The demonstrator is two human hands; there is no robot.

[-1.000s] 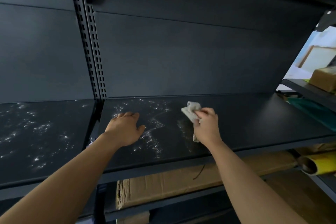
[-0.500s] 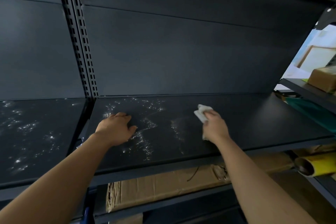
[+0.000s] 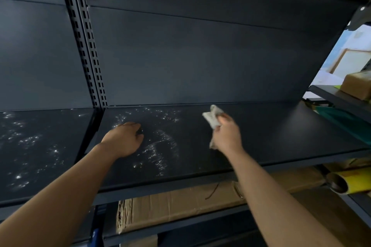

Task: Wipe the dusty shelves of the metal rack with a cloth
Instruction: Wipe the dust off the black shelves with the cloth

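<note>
The cloth (image 3: 212, 118) is a small, crumpled, off-white rag. It is bunched in the right hand (image 3: 227, 136), whose fingers are curled round it and pinch it, so that one wad sticks out past the fingertips and a tail shows below the heel of the hand. It sits over the middle of the dark metal shelf (image 3: 277, 132), towards the back panel (image 3: 190, 56); motion blur hides whether it is touching the surface. The left hand (image 3: 123, 139) rests palm-down on the same shelf, near its left end, with relaxed fingers that hold nothing. White dust speckles the shelf round that hand and sweeps in a curved smear beside it, while the part to the right of the cloth looks plain and dark. The neighbouring shelf (image 3: 40, 146), beyond the slotted upright (image 3: 86, 46), is dusted all over. Flattened cardboard (image 3: 176, 206) lies on the tier below, with a yellow roll (image 3: 349, 182) at its right. Any print on these is too small to read.
</note>
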